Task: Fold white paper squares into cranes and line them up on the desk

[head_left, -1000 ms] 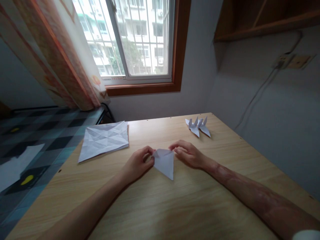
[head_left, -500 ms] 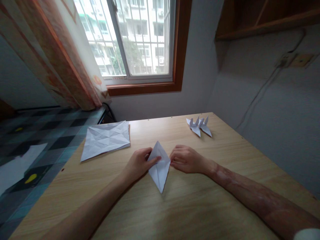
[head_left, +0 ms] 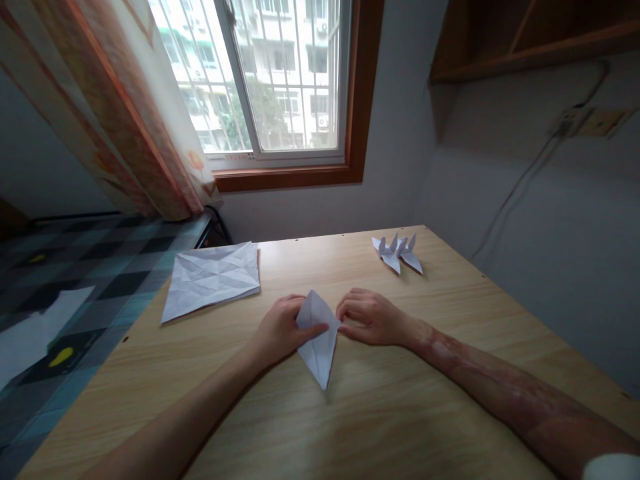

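Observation:
A white sheet of paper folded into a long diamond (head_left: 320, 353) is held just above the wooden table, one point toward me. My left hand (head_left: 285, 328) grips its left side, thumb laid across the front and the other fingers behind, partly hidden. At the right corner of the diamond, my right hand (head_left: 367, 317) pinches the paper's edge between thumb and curled fingers. A crease runs down the middle of the paper. Farther back on the right stand two folded paper cranes (head_left: 397, 253), close together.
Creased white paper sheets (head_left: 215, 277) lie stacked at the table's (head_left: 400, 413) back left. Left of the table is a checked cloth surface (head_left: 115, 287) with more white paper (head_left: 45, 327). A window (head_left: 290, 87) and wall stand behind; a shelf (head_left: 540, 53) hangs upper right.
The paper diamond's top has tipped slightly left and down. My left thumb has slid a little to the right across it, and my right hand has shifted slightly left.

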Demonstrator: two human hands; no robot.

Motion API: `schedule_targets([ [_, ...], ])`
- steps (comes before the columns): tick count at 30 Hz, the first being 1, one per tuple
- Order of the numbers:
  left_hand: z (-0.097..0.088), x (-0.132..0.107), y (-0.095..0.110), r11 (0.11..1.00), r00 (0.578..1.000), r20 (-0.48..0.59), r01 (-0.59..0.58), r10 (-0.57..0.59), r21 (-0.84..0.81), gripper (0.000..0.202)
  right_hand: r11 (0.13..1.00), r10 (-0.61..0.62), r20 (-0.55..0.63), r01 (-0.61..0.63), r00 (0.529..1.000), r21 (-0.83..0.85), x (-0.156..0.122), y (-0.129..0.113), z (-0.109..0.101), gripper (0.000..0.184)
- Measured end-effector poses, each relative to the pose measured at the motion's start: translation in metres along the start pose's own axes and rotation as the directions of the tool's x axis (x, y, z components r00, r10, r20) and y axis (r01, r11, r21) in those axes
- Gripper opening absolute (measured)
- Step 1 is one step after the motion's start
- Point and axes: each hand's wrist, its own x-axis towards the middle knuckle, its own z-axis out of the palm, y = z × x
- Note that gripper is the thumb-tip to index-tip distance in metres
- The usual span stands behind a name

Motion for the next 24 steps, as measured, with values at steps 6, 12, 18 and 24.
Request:
schedule_targets([
  [6, 0.000, -0.001, -0.001, 0.998, 0.999, -0.032, 0.028, -0.030, -0.057, 0.034, 0.999, -0.033, 0.030, 0.033, 0.999, -0.010, 0.000, 0.000, 0.001, 0.011],
  [12, -0.001, -0.001, 0.000, 0.997, 0.999, -0.020, 0.035, -0.037, -0.069, 0.039, 0.999, -0.044, 0.020, 0.045, 0.999, -0.003, -0.001, -0.004, 0.001, 0.017],
  [18, 0.002, -0.001, -0.008, 0.994, 0.997, -0.032, 0.069, -0.072, -0.085, 0.048, 0.991, -0.131, 0.025, 0.131, 0.991, 0.022, 0.000, -0.009, -0.002, 0.052],
  [24, 0.003, -0.002, -0.014, 0.962, 0.990, -0.016, 0.130, -0.138, -0.240, 0.053, 0.986, -0.163, 0.120, 0.166, 0.979, -0.014, -0.001, -0.011, -0.004, 0.055],
])
